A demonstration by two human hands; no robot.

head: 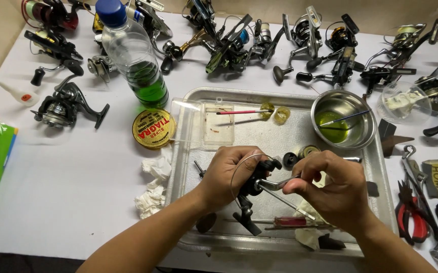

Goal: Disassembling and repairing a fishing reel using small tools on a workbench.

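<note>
A: What was closest to the camera?

B: Both hands, over the near half of a metal tray (381, 167). The left hand (226, 174) was curled tight around a black fishing reel (253, 188), its foot pointing down toward the tray floor. The right hand (332, 184) had fingertips pinched on the reel's silver handle arm (274, 184).

A: And under them?

B: A red-handled screwdriver (289, 221) lay flat on the tray, just below the reel, beside crumpled tissue (153, 189) at the tray's left edge.

A: Farther back?

B: A steel bowl (344, 119) with greenish liquid and a thin brush sat in the tray's far right corner; a clear plastic lid (203, 124) lay at the far left. Pliers (412, 222) rested right of the tray. Beyond stood a bottle of green liquid (138, 60), a round yellow tin (153, 128), and a row of other reels (259, 43) along the table's far edge.
</note>
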